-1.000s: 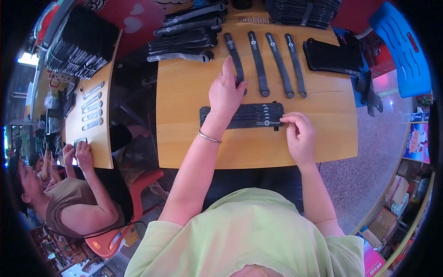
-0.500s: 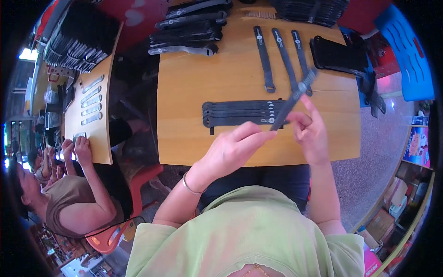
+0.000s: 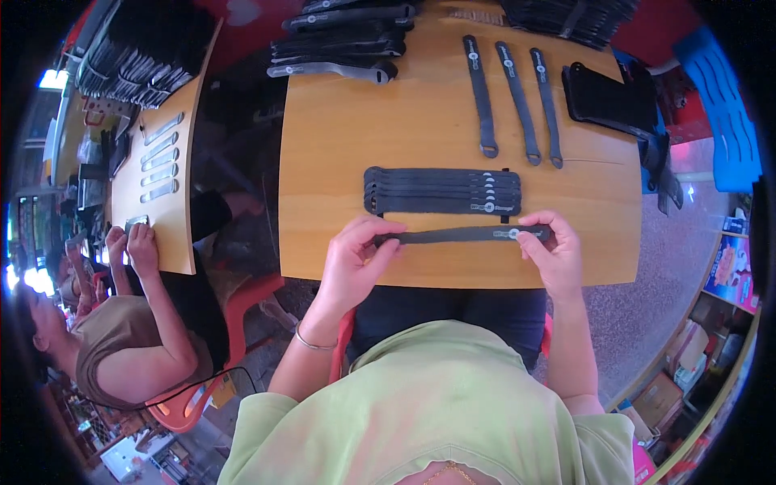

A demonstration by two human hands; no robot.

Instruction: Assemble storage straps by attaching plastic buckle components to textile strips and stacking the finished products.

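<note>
A dark grey strap [image 3: 453,235] with a white print is stretched level between my two hands, close to the table's near edge. My left hand [image 3: 354,257] pinches its left end, and my right hand [image 3: 558,252] grips the printed right end between thumb and fingers. Just beyond it lies a row of overlapping grey straps [image 3: 432,194], their ring ends at the left and prints at the right. Short black strips [image 3: 505,219] poke out from under that row. Three single straps [image 3: 483,105] lie lengthwise farther back on the right.
Piles of dark straps [image 3: 339,48] stand at the table's [image 3: 323,153] back left, with another stack [image 3: 574,20] at the back right. A black case-like object [image 3: 610,101] sits by the right edge. Leftward, a co-worker [image 3: 137,347] sits at a second table [image 3: 178,234] bearing straps.
The strap, held slanting up to the right before, is now level and lower, just in front of the row. My left hand has moved left; my right hand now grips the strap's other end.
</note>
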